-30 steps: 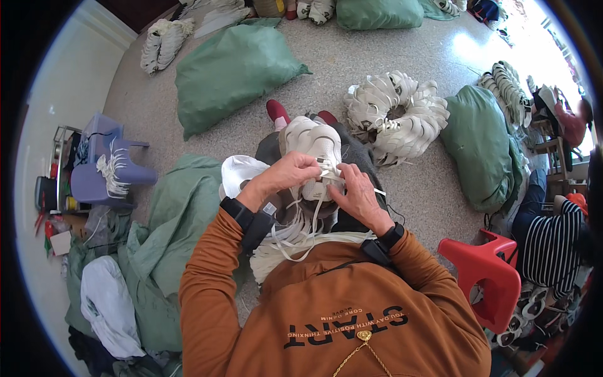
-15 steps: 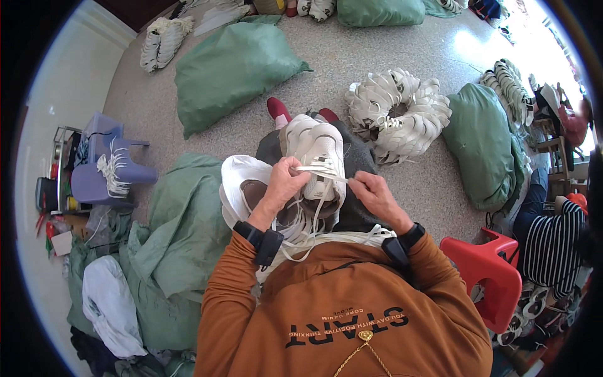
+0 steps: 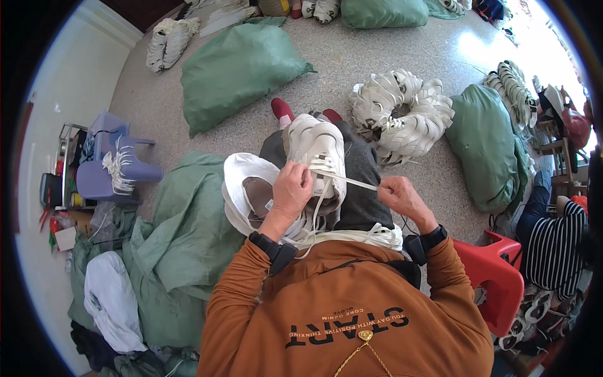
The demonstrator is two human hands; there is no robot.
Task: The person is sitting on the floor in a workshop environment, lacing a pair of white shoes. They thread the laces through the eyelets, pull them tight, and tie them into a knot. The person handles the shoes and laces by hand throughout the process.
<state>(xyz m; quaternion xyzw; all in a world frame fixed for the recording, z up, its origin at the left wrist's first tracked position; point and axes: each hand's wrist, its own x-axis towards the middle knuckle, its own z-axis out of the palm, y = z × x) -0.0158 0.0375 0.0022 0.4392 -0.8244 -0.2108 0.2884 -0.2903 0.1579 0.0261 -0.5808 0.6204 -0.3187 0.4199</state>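
White shoe uppers point(image 3: 318, 141) lie across my lap, toes pointing away from me. My right hand point(image 3: 402, 200) is closed on the end of a white shoelace point(image 3: 359, 183), which runs taut from the upper's eyelets. On the left side of the lacing, my left hand point(image 3: 293, 190) is closed in a pinch at the lace; its fingertips partly cover what they grip. Another white upper point(image 3: 250, 188) with a brown inside lies by my left wrist. A bundle of loose white laces point(image 3: 367, 237) rests against my waist.
A ring of white uppers point(image 3: 402, 116) lies on the floor ahead. Green sacks point(image 3: 242, 75) stand ahead and at right. A purple stool point(image 3: 103, 179) with laces is at left, a red stool point(image 3: 493, 276) at right. Beyond it, a person in a striped top point(image 3: 553, 251).
My right hand has moved right and a little toward me, drawing the shoelace out longer. My left hand has stayed close to the lacing.
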